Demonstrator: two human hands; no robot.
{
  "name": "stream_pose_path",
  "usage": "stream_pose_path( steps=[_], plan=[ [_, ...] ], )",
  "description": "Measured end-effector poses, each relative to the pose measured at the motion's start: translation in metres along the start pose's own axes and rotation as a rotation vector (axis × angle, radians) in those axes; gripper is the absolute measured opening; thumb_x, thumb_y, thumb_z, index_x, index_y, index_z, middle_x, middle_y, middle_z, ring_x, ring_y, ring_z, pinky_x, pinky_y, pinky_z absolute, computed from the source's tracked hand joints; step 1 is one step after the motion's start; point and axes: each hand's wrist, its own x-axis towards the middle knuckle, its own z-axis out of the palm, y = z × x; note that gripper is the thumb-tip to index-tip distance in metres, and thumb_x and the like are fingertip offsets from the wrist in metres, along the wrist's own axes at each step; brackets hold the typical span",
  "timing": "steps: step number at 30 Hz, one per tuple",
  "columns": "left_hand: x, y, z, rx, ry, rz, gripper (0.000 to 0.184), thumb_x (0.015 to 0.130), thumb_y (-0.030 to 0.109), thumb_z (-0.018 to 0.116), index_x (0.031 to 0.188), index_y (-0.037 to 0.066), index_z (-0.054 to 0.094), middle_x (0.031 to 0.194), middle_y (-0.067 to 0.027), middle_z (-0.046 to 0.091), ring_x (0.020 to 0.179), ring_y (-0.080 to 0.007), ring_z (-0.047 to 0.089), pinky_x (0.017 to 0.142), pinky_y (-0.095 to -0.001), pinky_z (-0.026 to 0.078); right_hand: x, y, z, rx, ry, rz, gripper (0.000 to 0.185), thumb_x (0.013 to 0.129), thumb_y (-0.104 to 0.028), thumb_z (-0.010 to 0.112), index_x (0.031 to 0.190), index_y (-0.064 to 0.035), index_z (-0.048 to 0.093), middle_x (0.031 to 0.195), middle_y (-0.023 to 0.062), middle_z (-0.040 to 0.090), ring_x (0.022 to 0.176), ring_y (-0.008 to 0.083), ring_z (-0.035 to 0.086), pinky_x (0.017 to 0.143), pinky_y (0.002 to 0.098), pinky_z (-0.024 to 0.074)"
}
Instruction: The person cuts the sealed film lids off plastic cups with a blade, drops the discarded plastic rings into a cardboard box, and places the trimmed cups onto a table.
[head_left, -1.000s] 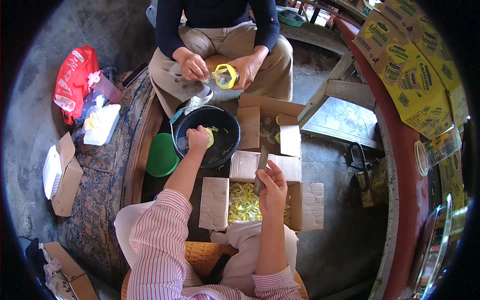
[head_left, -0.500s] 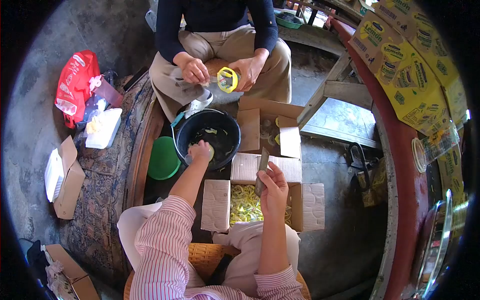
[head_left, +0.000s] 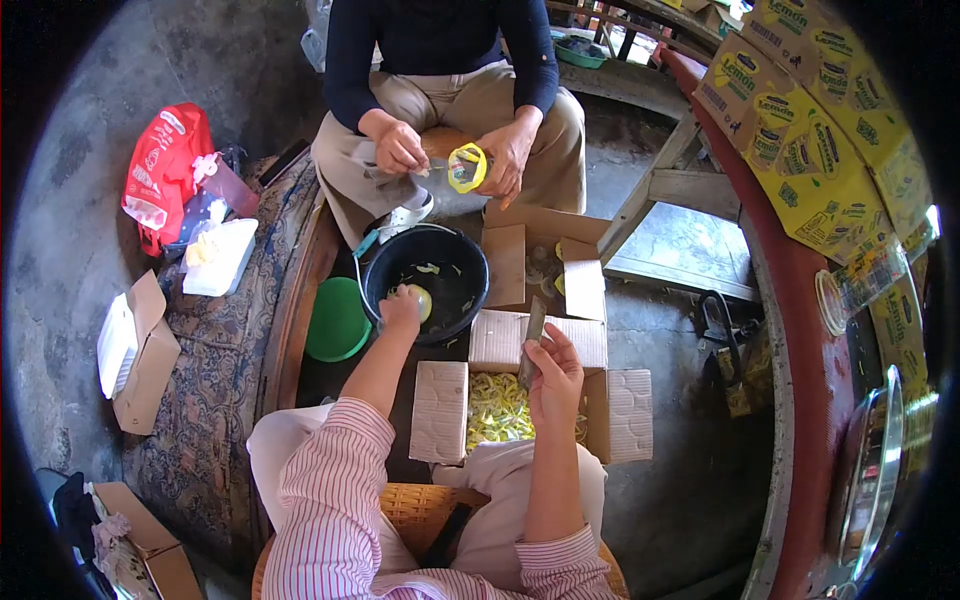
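My left hand is down inside the black bucket, its fingers closed round a pale round object with a yellow-green edge. Yellowish scraps lie in the bucket beside it. My right hand grips a flat grey-brown strip, held upright between thumb and fingers above the open cardboard box. That box holds many yellow and green strips. Across from me a person's hands hold a small thin item and a clear container with a yellow rim.
A green basin lies left of the bucket. Another open carton stands to its right. Farther left are a red bag and a white box on a patterned surface. A red-edged bench runs along the right.
My left hand has shifted lower in the bucket, and the round object shows beside its fingers. My right hand keeps its grip on the strip. The camera view has shifted slightly.
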Motion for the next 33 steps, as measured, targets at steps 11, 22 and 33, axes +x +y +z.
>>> stream_pose_path(
  steps=[11, 22, 33],
  plan=[
    [-0.022, -0.01, -0.002, -0.008, 0.272, 0.051, 0.038, 0.081, 0.016, 0.052, 0.116, 0.007, 0.042, 0.112, -0.011, 0.046, 0.096, -0.0257, 0.057, 0.074, -0.0386, 0.047, -0.001, 0.005, -0.002, -0.054, -0.007, -0.044, 0.035, 0.073, 0.005, 0.063, 0.106, 0.0019, 0.052, 0.088, 0.0075, 0.06, 0.076, 0.0113, 0.059, 0.064, 0.0193, 0.0461],
    [-0.026, -0.012, 0.015, -0.094, 0.043, -0.022, 0.029, 0.083, 0.015, 0.048, 0.111, 0.01, 0.044, 0.106, -0.0102, 0.047, 0.092, -0.0278, 0.056, 0.072, -0.0423, 0.047, -0.004, 0.004, -0.002, -0.148, 0.026, -0.049, 0.036, 0.071, 0.003, 0.065, 0.106, 0.0001, 0.054, 0.084, 0.0046, 0.06, 0.069, 0.0073, 0.057, 0.052, 0.0155, 0.0389],
    [-0.032, -0.013, -0.002, -0.202, 0.121, -0.039, 0.041, 0.085, 0.015, 0.045, 0.125, 0.009, 0.038, 0.125, -0.0118, 0.04, 0.107, -0.0299, 0.051, 0.079, -0.0393, 0.047, -0.004, 0.002, -0.001, -0.126, 0.011, -0.053, 0.034, 0.072, 0.005, 0.064, 0.105, -0.0009, 0.054, 0.084, 0.0042, 0.059, 0.07, 0.0086, 0.058, 0.054, 0.016, 0.0423]
  ],
)
